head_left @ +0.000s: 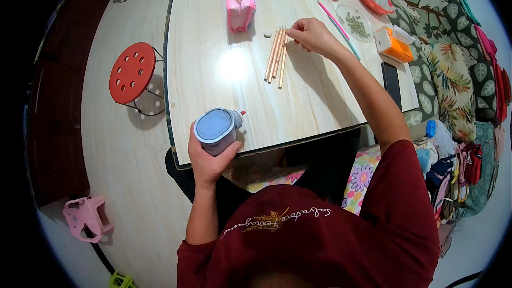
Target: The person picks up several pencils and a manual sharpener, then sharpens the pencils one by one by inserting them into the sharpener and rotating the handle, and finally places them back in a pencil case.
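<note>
Left hand (209, 157), at 7 o'clock on the table (320, 101), wraps closed around a grey pencil sharpener (216, 129). Right hand (312, 36) pinches the pencils (276, 56), long axes running 12 to 6, lying toward 1 o'clock from the sharpener.
</note>
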`<state>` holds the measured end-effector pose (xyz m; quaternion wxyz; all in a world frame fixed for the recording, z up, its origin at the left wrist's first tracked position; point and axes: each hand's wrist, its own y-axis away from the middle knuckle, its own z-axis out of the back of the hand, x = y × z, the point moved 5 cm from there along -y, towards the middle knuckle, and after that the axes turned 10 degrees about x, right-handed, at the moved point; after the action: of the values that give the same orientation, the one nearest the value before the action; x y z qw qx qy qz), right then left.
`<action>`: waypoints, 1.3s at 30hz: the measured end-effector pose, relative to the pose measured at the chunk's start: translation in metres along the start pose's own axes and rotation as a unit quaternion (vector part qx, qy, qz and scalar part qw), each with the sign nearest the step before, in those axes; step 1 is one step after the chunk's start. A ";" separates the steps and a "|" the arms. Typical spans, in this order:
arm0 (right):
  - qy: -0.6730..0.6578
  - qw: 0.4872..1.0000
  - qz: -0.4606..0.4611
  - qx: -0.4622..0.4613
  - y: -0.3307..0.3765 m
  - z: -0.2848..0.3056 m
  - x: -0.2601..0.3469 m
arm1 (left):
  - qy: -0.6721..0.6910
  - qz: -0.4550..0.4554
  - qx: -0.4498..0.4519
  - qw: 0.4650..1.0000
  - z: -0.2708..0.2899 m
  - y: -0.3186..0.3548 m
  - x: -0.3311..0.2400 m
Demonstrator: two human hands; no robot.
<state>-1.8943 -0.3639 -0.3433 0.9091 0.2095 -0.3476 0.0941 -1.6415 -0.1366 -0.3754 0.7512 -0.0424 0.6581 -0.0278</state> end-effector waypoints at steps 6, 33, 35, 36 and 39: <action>0.111 0.994 0.019 -0.005 0.001 -0.015 0.001 | 0.022 0.008 -0.002 1.000 -0.001 -0.001 0.003; -0.011 0.997 -0.058 0.050 0.041 -0.035 -0.019 | 0.004 -0.016 -0.003 1.000 -0.003 0.001 0.001; 0.025 0.997 -0.077 0.005 0.045 -0.034 -0.016 | -0.003 -0.017 -0.002 1.000 -0.004 0.002 -0.004; 0.069 0.996 -0.052 -0.027 0.044 -0.034 -0.014 | 0.000 -0.023 0.003 1.000 -0.005 0.001 -0.004; 0.161 0.983 -0.009 -0.088 0.042 -0.039 -0.006 | 0.020 -0.037 0.012 0.999 -0.005 0.000 -0.004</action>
<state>-1.8885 -0.3086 -0.3602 0.9689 0.1136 -0.2017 0.0875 -1.6473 -0.1366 -0.3726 0.7365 -0.0566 0.6710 -0.0644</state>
